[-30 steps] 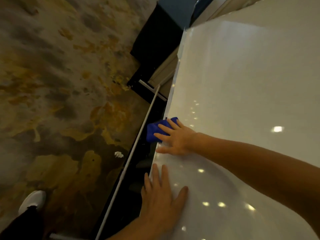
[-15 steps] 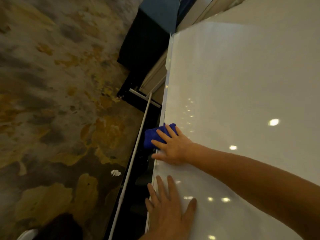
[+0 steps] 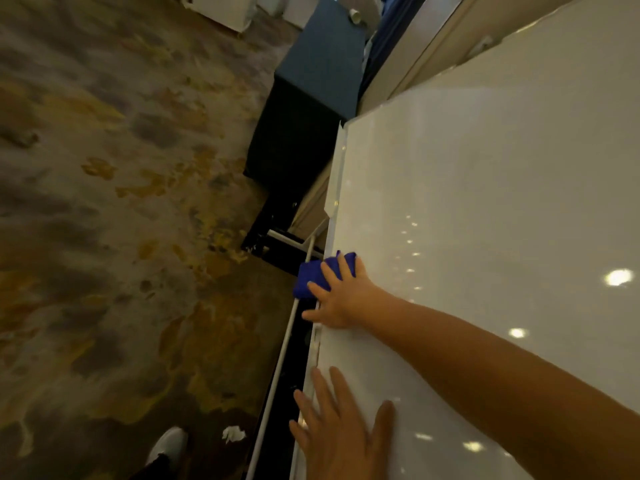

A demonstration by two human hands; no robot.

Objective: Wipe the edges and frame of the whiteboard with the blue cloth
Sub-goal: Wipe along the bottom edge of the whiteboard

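A large glossy whiteboard (image 3: 485, 209) fills the right half of the view, its pale frame edge (image 3: 336, 181) running down the middle. My right hand (image 3: 341, 296) presses a folded blue cloth (image 3: 313, 273) against that edge; the cloth hangs partly over the side. My left hand (image 3: 341, 431) lies flat and spread on the board surface near the same edge, lower in the view, holding nothing.
A thin white rail (image 3: 277, 368) runs alongside the board's edge over a dark gap. A dark covered table (image 3: 311, 109) stands beyond the board's corner. Patterned carpet (image 3: 121, 220) lies to the left, with a white scrap (image 3: 233, 434) and a white shoe (image 3: 168, 445) on it.
My right hand and the cloth have slid a little further along the frame edge. The view has shifted, showing more of the board's far corner.
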